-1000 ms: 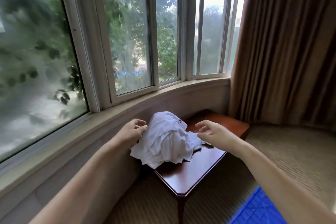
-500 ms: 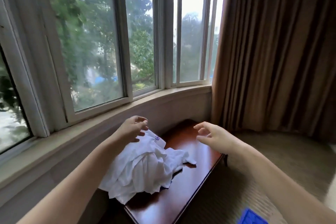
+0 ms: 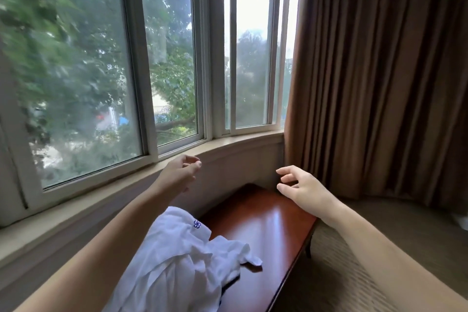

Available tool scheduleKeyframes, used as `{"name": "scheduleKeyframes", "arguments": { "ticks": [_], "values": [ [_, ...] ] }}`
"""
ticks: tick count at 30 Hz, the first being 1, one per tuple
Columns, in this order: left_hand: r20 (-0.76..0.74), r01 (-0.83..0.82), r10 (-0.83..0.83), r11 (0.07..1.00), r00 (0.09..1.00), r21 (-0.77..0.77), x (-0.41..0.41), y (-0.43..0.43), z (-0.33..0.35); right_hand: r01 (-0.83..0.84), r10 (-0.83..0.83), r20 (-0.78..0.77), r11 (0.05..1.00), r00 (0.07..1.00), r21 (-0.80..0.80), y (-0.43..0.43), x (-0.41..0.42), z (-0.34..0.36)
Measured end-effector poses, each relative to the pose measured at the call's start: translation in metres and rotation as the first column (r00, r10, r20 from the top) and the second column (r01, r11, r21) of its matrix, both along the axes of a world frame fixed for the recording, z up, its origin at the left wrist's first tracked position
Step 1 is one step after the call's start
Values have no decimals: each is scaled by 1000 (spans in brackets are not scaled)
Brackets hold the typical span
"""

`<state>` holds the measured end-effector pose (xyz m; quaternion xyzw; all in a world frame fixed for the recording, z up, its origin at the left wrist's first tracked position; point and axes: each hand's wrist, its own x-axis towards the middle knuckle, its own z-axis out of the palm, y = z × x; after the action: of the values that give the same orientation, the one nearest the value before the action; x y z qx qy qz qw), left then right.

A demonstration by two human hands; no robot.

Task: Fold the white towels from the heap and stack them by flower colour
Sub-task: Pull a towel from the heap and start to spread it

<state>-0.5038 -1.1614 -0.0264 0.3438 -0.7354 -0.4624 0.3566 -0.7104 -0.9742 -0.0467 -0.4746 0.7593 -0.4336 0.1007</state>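
Note:
A crumpled heap of white towels (image 3: 174, 261) lies on the near left part of a dark wooden table (image 3: 273, 225). One towel shows a small blue flower mark (image 3: 197, 223) at its upper edge. My left hand (image 3: 181, 172) hovers above and beyond the heap, in front of the wall under the window sill, fingers loosely curled and holding nothing. My right hand (image 3: 301, 189) floats over the table's far end, fingers apart and empty. My left forearm covers part of the heap's left side.
A curved window sill (image 3: 235, 140) and wall run along the left behind the table. A brown curtain (image 3: 379, 83) hangs at the right. Beige carpet (image 3: 336, 261) lies to the right of the table.
The view has tilted up and the heap has slid toward the bottom of the frame. Both hands have lifted off and away from the heap, still empty.

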Motion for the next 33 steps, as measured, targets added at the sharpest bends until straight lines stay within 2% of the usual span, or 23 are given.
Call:
{"name": "scheduleKeyframes", "arguments": {
  "ticks": [8, 17, 22, 26, 33],
  "values": [
    [-31, 41, -41, 999, 999, -25, -79, -97, 9, 41, -41, -117, 999, 992, 4, -97, -52, 12],
    [-38, 165, -167, 985, 985, -55, -180, -197, 49, 104, -99, -160, 994, 982, 18, -196, -115, 41],
    [75, 225, -220, 973, 973, -60, -211, -227, 34, 99, -78, -196, 990, 977, 100, -228, -140, 32],
    [97, 165, -161, 985, 982, -40, -217, -259, 23, 80, -62, -161, 991, 985, 111, -263, -163, 23],
    [168, -86, 72, 993, 983, 76, -209, -330, -28, -84, 95, -97, 990, 991, 111, -361, -203, -16]
  ]
}}
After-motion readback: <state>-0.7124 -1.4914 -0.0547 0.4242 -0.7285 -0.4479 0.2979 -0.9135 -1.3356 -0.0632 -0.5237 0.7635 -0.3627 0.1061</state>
